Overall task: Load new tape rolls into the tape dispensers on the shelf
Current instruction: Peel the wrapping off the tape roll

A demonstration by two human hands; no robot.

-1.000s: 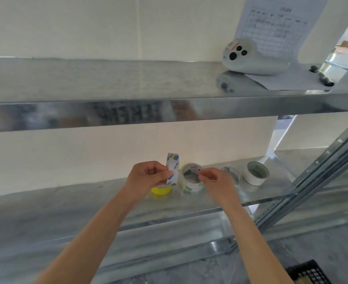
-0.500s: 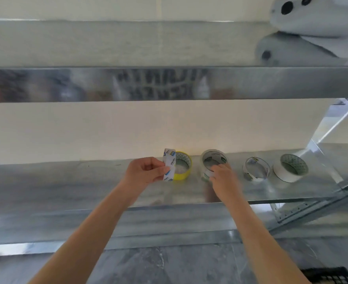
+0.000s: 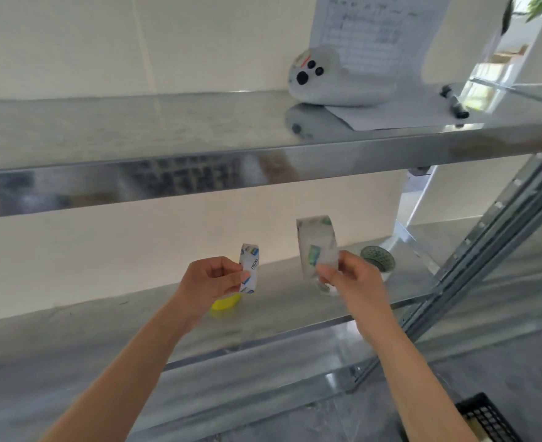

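My left hand (image 3: 210, 280) pinches a small printed white cardboard core (image 3: 249, 268), held upright above the lower shelf (image 3: 282, 311). My right hand (image 3: 349, 279) grips a clear tape roll (image 3: 316, 247) with green printing, lifted off the shelf and standing on edge. A yellow tape roll (image 3: 224, 303) lies on the shelf, partly hidden behind my left hand. Further right on the same shelf lies a white roll with a green core (image 3: 378, 256). No tape dispenser is recognisable in view.
The upper metal shelf (image 3: 199, 173) overhangs my hands. On it sit a white device with black buttons (image 3: 323, 78), a printed paper sheet (image 3: 371, 43) and a black marker (image 3: 454, 102). A slanted metal upright (image 3: 492, 237) stands at the right; a black crate (image 3: 489, 419) sits on the floor.
My right hand has picked the clear roll up off the shelf and raised it on edge. My left hand keeps its hold on the cardboard core. The camera has tilted upward.
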